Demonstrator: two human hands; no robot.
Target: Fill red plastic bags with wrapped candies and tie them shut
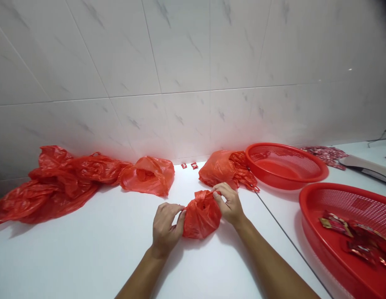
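A small red plastic bag [201, 220], gathered at its top, rests on the white table in front of me. My left hand [168, 226] pinches the bag's left upper side between thumb and fingers. On the other side, my right hand [229, 203] grips its right upper edge. Whatever the bag holds is hidden by the plastic. Just behind it lies a fuller red plastic bag [218, 168], with a crumpled end reaching right. Another red bag [147, 176] sits to the left, its mouth facing up.
Crumpled red bags [55, 182] pile along the left. Two small red packets [194, 165] lie by the tiled wall. A red basket [286, 181] stands back right; a nearer red basket [326, 249] holds several wrapped snacks [362, 249]. Behind are a patterned cloth [325, 154] and a pale-handled object [365, 167].
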